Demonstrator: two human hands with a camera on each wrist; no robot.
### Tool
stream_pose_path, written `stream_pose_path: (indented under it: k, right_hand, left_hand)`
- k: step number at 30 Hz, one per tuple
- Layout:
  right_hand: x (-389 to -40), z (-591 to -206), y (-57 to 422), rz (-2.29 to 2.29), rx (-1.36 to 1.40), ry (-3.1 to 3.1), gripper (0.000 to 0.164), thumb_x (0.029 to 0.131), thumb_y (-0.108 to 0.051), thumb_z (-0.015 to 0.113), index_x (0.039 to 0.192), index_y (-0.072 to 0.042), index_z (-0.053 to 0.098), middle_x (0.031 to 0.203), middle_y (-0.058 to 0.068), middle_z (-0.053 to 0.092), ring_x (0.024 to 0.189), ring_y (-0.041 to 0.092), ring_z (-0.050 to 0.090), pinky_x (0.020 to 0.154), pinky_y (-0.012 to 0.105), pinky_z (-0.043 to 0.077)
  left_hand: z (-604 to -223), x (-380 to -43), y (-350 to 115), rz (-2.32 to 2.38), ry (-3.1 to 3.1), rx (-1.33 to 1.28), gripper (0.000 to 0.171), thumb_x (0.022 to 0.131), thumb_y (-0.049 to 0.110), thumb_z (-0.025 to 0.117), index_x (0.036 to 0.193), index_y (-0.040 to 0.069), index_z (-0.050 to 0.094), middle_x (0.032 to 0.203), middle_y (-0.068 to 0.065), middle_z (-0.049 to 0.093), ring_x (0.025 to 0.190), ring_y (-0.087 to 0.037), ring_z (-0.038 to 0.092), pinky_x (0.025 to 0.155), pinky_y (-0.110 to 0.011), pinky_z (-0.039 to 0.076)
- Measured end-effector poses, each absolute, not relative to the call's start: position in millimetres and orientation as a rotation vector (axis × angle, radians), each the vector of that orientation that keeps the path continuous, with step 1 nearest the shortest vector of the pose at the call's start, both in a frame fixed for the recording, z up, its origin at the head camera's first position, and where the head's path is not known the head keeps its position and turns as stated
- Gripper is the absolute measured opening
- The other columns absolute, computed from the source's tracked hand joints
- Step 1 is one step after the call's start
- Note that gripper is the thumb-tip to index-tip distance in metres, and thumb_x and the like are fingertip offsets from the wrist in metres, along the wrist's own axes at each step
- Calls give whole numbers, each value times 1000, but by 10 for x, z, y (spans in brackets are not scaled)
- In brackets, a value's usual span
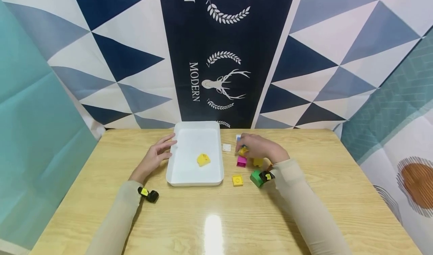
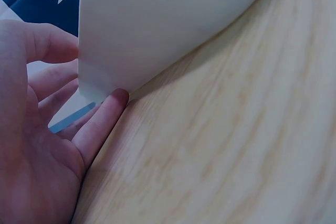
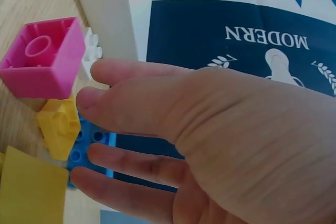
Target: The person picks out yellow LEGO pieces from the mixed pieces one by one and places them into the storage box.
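Your left hand point(image 1: 153, 160) touches the left edge of the tray point(image 1: 184, 146), fingers spread; your right hand point(image 1: 262, 147), fingers apart, hovers just beside a yellow block point(image 3: 59, 128).

Magenta block point(image 3: 37, 83), blue block point(image 3: 97, 136), white tray point(image 1: 193, 142), navy-blue-white triangle-patterned backdrop point(image 1: 125, 55)

From afar I looked into a small screened-off nook, home or studio I couldn't tell: a wood-grain desk point(image 1: 176, 225) hemmed in by a creased triangle-and-stag cloth point(image 1: 216, 52), a teal sheet point(image 1: 27, 97) and a patterned right-hand sheet point(image 1: 399, 142).
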State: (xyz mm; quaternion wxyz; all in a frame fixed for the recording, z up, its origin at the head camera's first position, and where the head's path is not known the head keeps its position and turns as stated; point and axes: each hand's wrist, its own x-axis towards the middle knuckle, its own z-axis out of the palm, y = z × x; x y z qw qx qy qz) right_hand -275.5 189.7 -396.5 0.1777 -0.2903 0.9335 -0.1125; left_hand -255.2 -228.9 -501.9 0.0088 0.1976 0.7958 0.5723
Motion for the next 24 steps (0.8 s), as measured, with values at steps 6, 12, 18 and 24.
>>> stream_pose_path:
  k: [6,12,18,24]
  right_hand:
    - [-2759,-4040,1886,-299,-824,2654,24,104,-3,75,120,-18,86,131,15,70,115,31,65,117,56,60]
    - [-2783,-4082,1895,-320,-772,2647,30,103,1,73,120,-20,85,137,15,68,119,32,62,119,58,57]
    - [-2788,-4105,1895,-316,-747,2636,33,100,3,73,120,-20,85,136,14,68,119,33,61,116,57,58]
    - [-2796,-4160,1884,-307,-753,2641,30,100,1,75,118,-20,86,131,11,70,120,32,61,115,55,57]
  left_hand:
    - [-5027,-2531,-2306,1791,2477,596,48,107,-6,61,155,-13,59,184,-26,33,170,-52,32,120,-1,39]
    - [-5002,-2530,-2301,1790,2476,584,49,107,-6,62,156,-12,59,184,-24,33,171,-49,33,121,-2,39]
    - [-4997,-2547,-2286,1782,2487,577,48,107,-6,61,155,-11,60,184,-24,34,171,-49,33,122,-3,39]
    - [-5009,-2534,-2287,1781,2501,604,47,107,-7,62,154,-13,60,182,-28,35,169,-55,32,121,-2,39]
